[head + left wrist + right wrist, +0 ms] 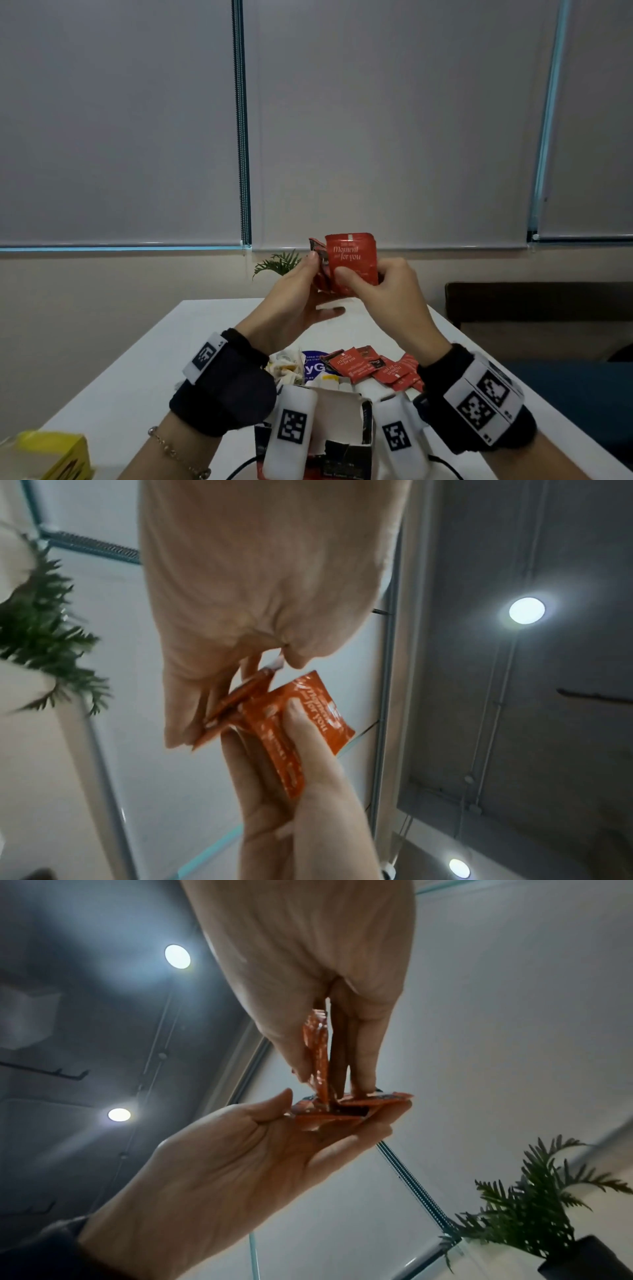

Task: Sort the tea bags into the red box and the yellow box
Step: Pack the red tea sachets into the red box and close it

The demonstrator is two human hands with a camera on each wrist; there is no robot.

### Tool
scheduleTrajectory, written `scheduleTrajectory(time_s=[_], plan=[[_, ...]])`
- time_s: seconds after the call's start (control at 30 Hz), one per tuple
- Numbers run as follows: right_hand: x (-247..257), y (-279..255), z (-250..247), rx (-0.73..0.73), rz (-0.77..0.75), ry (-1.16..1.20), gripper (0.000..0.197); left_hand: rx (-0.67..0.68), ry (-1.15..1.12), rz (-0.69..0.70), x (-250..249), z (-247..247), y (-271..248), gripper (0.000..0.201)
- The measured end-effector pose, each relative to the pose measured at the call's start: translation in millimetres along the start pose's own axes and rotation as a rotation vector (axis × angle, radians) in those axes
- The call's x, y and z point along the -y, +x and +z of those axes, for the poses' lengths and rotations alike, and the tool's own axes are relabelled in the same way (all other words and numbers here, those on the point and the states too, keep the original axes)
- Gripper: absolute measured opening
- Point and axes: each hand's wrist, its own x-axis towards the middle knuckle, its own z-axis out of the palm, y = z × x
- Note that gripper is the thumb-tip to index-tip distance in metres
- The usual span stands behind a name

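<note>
Holding red tea bags upright, long axis vertical, top edges well above both pinches: left hand, right hand.

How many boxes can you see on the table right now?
2: an open red box at the near edge between the wrists, partly hidden by the wrist cameras, and a yellow box at the near left corner, cut off by the frame.
</note>
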Motion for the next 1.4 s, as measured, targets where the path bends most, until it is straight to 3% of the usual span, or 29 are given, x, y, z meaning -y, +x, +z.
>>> scheduleTrajectory(time_s=[0.17, 0.27, 0.43, 0.57, 0.67, 0.73, 0.87, 0.93, 1.07, 1.2, 1.33, 1.4], plan=[[3.6, 5.8, -1.4, 0.131, 0.276, 0.513, 0.015, 0.004, -0.145, -0.047, -4.1, -1.5, -0.8, 0.038], [4.6, 7.0, -6.6, 0.194, 0.325, 0.631, 0.023, 0.042, -0.151, -0.056, -5.9, -2.2, -2.2, 0.033], [2.2, 5.4, -12.3, 0.158, 0.239, 0.291, 0.022, 0.019, -0.036, -0.004, -3.7, 1.1, -3.5, 0.031], [-6.4, 5.9, -8.2, 0.097, 0.118, -0.195, 0.044, 0.039, 0.011, 0.032, -2.5, 4.8, -4.7, 0.036], [-9.5, 7.8, -5.9, 0.098, 0.099, -0.307, 0.052, 0.045, 0.032, 0.055, -3.1, 6.9, -7.3, 0.033], [-9.9, 8.7, -7.6, 0.065, 0.067, -0.284, 0.045, 0.026, 0.065, 0.065, -3.0, 7.4, -7.9, 0.032], [-8.0, 8.2, -11.2, -0.154, -0.172, -0.363, 0.013, -0.002, 0.032, 0.086, -0.9, 10.3, -6.2, 0.034], [-6.6, 6.2, -7.5, -0.192, -0.229, -0.409, 0.011, 0.019, -0.001, 0.091, 0.3, 13.7, -6.1, 0.035], [0.5, -0.9, 1.9, -0.017, -0.214, -0.309, 0.023, 0.073, -0.033, 0.108, 4.8, 16.7, -5.6, 0.037], [9.2, 1.7, -0.9, 0.27, 0.092, 0.136, 0.043, 0.052, 0.001, 0.117, 1.8, 10.0, -4.9, 0.043], [9.1, 7.0, -8.1, 0.364, 0.144, 0.137, 0.053, 0.114, -0.041, 0.108, -0.6, 5.8, -4.1, 0.035], [10.5, 6.9, -11.3, 0.415, 0.13, 0.157, 0.056, 0.134, 0.052, 0.128, -0.4, 3.8, -4.1, 0.028]])
